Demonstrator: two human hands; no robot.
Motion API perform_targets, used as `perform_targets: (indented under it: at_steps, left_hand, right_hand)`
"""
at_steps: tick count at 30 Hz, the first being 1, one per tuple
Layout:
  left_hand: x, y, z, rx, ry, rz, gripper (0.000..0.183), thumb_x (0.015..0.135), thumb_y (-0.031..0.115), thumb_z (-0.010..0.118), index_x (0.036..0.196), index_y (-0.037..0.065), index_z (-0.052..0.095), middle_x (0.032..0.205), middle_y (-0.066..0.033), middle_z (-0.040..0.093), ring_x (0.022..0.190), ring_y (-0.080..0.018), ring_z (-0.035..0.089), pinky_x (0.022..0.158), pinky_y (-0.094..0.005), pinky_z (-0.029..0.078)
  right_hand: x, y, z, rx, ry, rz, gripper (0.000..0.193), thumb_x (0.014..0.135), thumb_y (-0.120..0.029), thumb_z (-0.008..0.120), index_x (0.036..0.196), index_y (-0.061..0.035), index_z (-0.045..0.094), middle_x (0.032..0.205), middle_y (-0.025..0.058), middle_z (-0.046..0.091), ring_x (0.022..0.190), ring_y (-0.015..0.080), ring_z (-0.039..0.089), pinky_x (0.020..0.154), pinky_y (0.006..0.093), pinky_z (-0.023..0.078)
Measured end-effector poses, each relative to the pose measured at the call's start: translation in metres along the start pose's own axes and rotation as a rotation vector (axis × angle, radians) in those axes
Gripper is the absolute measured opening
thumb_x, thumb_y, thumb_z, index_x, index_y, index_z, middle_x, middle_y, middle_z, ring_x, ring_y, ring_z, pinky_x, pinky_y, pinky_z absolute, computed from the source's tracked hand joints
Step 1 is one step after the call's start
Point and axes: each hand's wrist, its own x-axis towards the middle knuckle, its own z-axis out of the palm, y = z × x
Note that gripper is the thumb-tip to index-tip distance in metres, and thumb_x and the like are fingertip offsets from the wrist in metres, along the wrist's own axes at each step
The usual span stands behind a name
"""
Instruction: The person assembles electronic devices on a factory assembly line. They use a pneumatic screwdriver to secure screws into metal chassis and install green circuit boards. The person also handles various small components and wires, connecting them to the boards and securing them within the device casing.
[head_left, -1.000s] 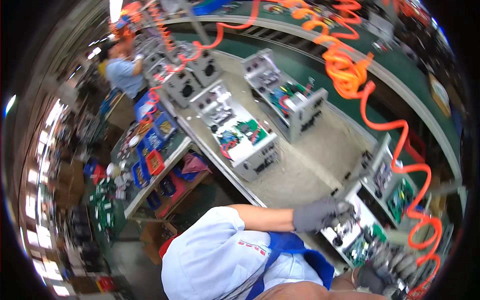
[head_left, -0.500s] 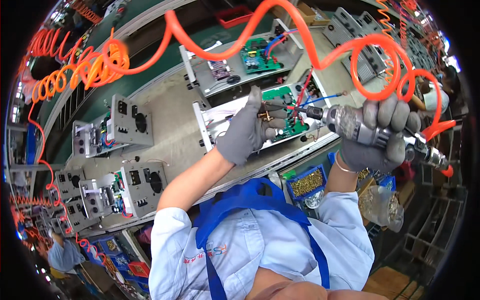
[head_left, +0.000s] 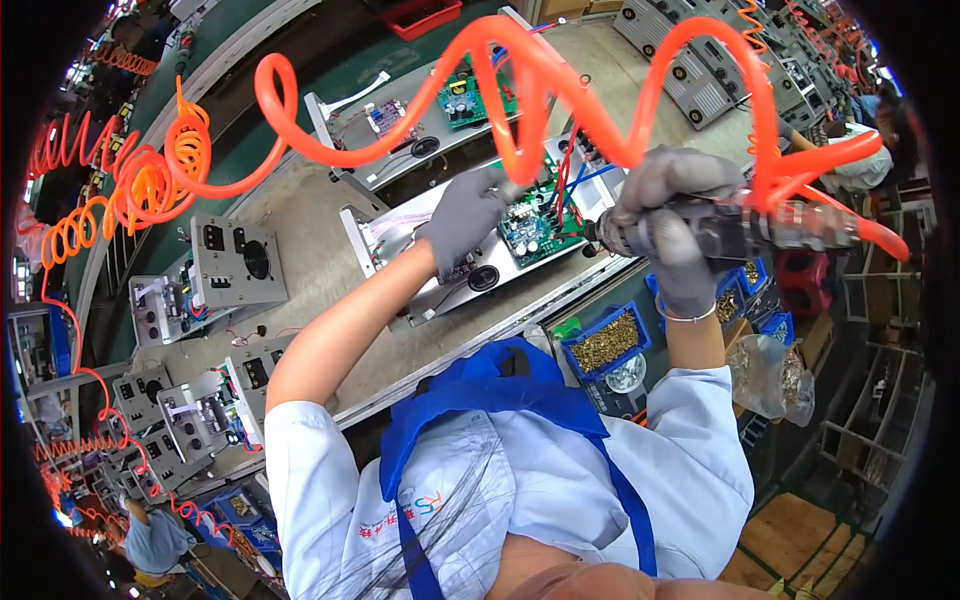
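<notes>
My right hand (head_left: 682,225), in a grey glove, is wrapped round an air screwdriver (head_left: 715,228) held nearly level. Its dark tip points left at the right end of a green circuit board (head_left: 535,228); whether they touch I cannot tell. The board lies in an open metal chassis (head_left: 425,295), with red and blue wires (head_left: 568,185) rising from it. Over the board's left part is my gloved left hand (head_left: 465,220), its fingers drawn together. The orange hose (head_left: 520,150) crosses near its fingertips, and what they pinch is hidden.
The coiled orange hose hangs across the bench. Behind stands a second chassis (head_left: 350,165) with boards. Grey metal units (head_left: 240,262) stand at left, more (head_left: 690,75) at far right. A blue bin of brass screws (head_left: 607,342) sits below the bench edge, beside clear bags (head_left: 765,375).
My left hand has moved from the screwdriver's tip to the board's left part. My right hand has drawn the screwdriver left and turned it. The whole view has shifted a little.
</notes>
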Motion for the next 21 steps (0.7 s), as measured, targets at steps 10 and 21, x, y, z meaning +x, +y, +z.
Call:
perform_targets:
  at_steps: [10, 21]
  left_hand:
    - [-0.008, 0.009, 0.029, 0.830, -0.251, -0.029, 0.051, 0.079, 0.042, 0.063, 0.113, 0.010, 0.044, 0.085, -0.0175, 0.063, 0.080, -0.0371, 0.062, 0.068, -0.0467, 0.046]
    - [-0.014, -0.006, 0.041, 0.793, -0.332, 0.031, 0.039, 0.080, 0.038, 0.063, 0.096, 0.006, 0.048, 0.078, -0.0150, 0.063, 0.074, -0.0373, 0.062, 0.064, -0.0467, 0.047]
  right_hand:
    - [-0.005, 0.028, -0.012, -0.608, -0.072, 0.106, 0.012, 0.065, 0.004, 0.058, 0.071, -0.0062, 0.059, 0.072, 0.0068, 0.061, 0.064, 0.0185, 0.059, 0.060, 0.0293, 0.048]
    - [-0.024, 0.067, -0.030, -0.441, -0.051, 0.090, 0.032, 0.079, -0.003, 0.054, 0.110, -0.0057, 0.047, 0.086, 0.0081, 0.054, 0.072, 0.0129, 0.053, 0.063, 0.0273, 0.047]
